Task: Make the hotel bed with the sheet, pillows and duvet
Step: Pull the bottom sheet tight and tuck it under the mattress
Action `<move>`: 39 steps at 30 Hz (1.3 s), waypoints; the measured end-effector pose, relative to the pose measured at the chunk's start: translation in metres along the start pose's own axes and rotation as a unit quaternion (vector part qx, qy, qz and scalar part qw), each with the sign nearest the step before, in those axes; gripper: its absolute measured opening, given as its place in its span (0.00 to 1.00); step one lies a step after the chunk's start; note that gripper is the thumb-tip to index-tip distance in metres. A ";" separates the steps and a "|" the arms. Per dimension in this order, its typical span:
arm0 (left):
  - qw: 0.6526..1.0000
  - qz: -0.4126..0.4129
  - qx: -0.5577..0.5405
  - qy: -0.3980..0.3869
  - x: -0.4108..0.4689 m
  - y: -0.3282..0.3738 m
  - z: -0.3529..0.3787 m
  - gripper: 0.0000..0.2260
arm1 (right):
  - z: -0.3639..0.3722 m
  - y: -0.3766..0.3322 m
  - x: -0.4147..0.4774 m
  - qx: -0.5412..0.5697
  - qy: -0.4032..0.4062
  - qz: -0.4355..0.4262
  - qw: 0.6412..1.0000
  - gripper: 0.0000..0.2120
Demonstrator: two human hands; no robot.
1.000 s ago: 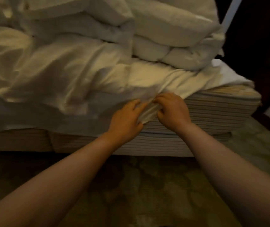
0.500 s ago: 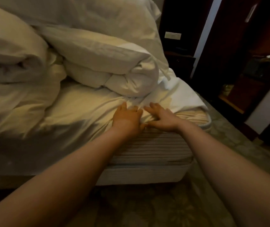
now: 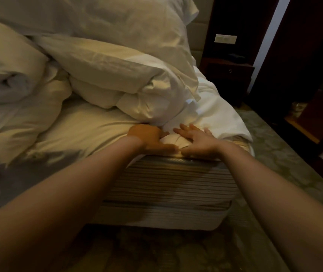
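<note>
The sheet (image 3: 82, 132) lies over the near corner of the mattress (image 3: 166, 179), and the step in hand looks to be smoothing and tucking it there. Both hands press flat on it at the mattress edge: the left hand (image 3: 150, 138) with its thumb laid along the edge and its fingers straight as far as can be seen, the right hand (image 3: 196, 140) just beside it at 3 o'clock, fingers spread apart. Neither holds anything.

To do this well, the person should probably sweep the slack toward the corner at 3 o'clock, keep the cloth taut, then tuck the loose bunch down the striped side.

The sheet is pale cream, fairly smooth at 9 o'clock of the hands, and bunched in white folds at the corner. The rolled duvet (image 3: 117, 75) rests on it at 12 o'clock and may pin it, with a pillow (image 3: 97, 14) behind. A dark nightstand (image 3: 229, 75) stands at 2 o'clock.
</note>
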State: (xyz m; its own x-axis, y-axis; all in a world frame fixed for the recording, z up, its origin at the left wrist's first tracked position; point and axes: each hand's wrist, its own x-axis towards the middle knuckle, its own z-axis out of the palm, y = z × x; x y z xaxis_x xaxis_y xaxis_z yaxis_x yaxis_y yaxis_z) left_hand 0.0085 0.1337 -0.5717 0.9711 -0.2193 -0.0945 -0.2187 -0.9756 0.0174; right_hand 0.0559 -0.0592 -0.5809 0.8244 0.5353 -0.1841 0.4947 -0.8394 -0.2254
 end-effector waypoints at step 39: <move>0.875 -0.179 -0.410 -0.185 0.051 -0.049 -0.208 0.24 | -0.278 -0.039 0.091 -0.017 0.032 0.088 0.996 0.03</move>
State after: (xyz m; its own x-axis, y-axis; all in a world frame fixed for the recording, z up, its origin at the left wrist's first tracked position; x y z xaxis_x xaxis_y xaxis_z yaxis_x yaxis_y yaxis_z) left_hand 0.0884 0.1692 -0.3705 0.8325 -0.0318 -0.5532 0.3821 -0.6899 0.6148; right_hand 0.1884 -0.0044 -0.3232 0.9141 0.3742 -0.1565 0.3498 -0.9225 -0.1630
